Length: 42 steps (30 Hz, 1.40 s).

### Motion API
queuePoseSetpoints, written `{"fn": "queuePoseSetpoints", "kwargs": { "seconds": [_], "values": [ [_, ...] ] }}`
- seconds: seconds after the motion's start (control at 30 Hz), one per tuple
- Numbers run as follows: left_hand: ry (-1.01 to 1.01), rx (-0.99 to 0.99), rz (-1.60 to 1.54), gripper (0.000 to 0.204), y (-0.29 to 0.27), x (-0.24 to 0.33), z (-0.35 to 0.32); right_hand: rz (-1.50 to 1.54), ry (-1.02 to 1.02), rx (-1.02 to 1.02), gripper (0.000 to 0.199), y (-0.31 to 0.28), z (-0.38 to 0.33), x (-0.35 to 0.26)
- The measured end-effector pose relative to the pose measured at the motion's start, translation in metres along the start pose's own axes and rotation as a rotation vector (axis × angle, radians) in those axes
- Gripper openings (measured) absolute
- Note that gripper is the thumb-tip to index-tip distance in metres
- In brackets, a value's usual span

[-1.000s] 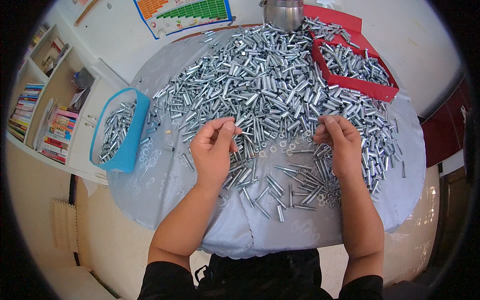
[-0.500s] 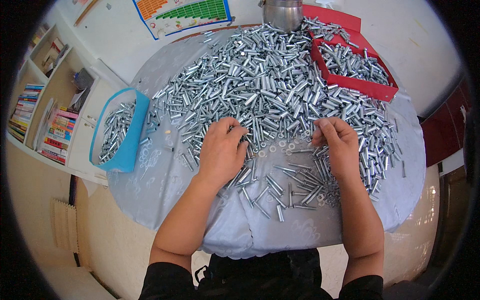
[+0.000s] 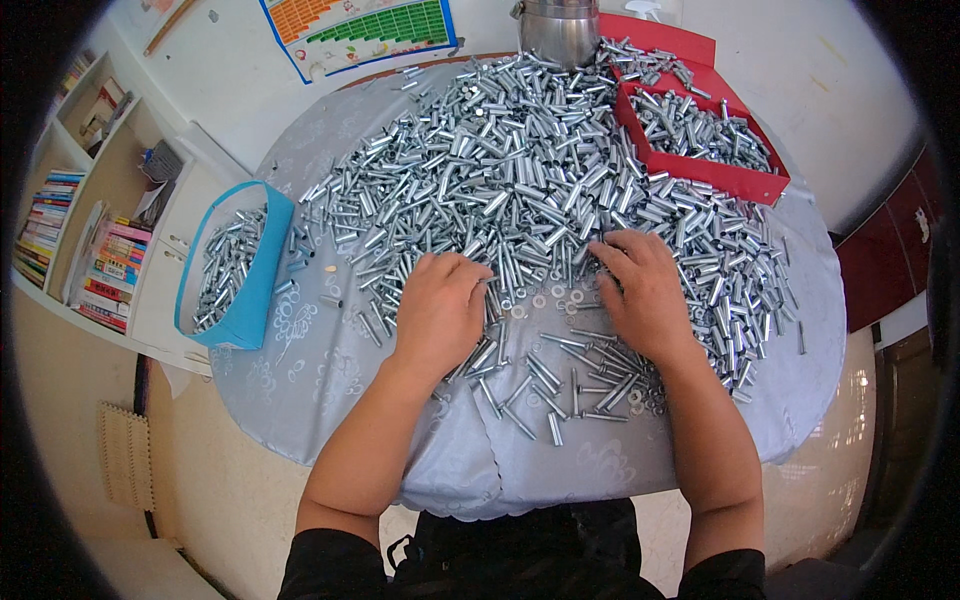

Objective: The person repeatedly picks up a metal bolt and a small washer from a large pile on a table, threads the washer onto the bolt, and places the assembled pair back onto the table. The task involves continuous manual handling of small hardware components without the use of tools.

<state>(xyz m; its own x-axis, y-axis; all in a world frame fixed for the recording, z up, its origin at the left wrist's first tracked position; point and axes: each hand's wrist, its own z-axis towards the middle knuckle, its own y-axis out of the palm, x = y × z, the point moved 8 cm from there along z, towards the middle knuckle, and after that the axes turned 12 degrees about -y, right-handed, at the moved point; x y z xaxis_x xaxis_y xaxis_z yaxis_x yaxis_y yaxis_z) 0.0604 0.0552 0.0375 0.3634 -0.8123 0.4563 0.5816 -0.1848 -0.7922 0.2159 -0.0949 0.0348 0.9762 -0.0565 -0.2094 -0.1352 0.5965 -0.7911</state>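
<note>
A wide pile of silvery metal sleeves and bolts (image 3: 520, 170) covers most of the table. At its near left edge my left hand (image 3: 440, 308) is closed, fingers bent inward; whatever lies in its fingertips is hidden. My right hand (image 3: 645, 290) reaches to the pile's near edge with thumb and forefinger apart, its fingertips by some metal sleeves. Small pale washers (image 3: 540, 300) lie scattered between the two hands. Closer to me, loose bolts (image 3: 610, 375) with long shanks are spread on the cloth, and a single sleeve (image 3: 556, 429) sits at the front.
A blue fabric bin (image 3: 262, 285) with metal pieces stands on the left of the round table with its grey cloth (image 3: 350, 440). At the back right is a red box (image 3: 715, 178) full of bolts. A steel pot (image 3: 558, 35) stands behind the pile. Bookshelves (image 3: 95, 200) rise at far left.
My right hand has moved left and its pinched fingers have spread apart over the pile's edge. The left hand stays at nearly the same place, its fingers turned slightly more downward.
</note>
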Motion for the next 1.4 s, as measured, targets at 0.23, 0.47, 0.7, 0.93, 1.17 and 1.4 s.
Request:
{"fn": "queuePoseSetpoints", "kwargs": {
  "seconds": [0.23,0.47,0.7,0.93,1.17,1.4],
  "values": [
    [-0.208,0.102,-0.645,0.011,-0.003,-0.012,-0.006,-0.073,0.004,-0.075,0.037,0.008,-0.001,-0.001],
    [-0.481,-0.131,-1.169,0.014,0.028,-0.011,-0.013,0.006,0.000,-0.054,0.031,0.000,0.000,0.001],
    [-0.555,-0.117,-1.241,0.014,0.030,-0.019,-0.013,0.519,0.266,0.069,0.020,-0.004,-0.003,0.004],
    [-0.554,-0.114,-1.266,0.014,0.029,-0.018,-0.014,0.649,0.262,0.061,0.017,-0.003,-0.003,-0.008],
    [-0.534,-0.181,-1.277,0.013,0.033,-0.010,-0.015,0.830,0.357,0.069,0.015,0.009,-0.009,-0.008],
    [-0.574,-0.264,-1.232,0.017,0.038,-0.004,-0.020,0.965,0.457,0.063,0.014,0.013,-0.012,-0.009]
  ]
}}
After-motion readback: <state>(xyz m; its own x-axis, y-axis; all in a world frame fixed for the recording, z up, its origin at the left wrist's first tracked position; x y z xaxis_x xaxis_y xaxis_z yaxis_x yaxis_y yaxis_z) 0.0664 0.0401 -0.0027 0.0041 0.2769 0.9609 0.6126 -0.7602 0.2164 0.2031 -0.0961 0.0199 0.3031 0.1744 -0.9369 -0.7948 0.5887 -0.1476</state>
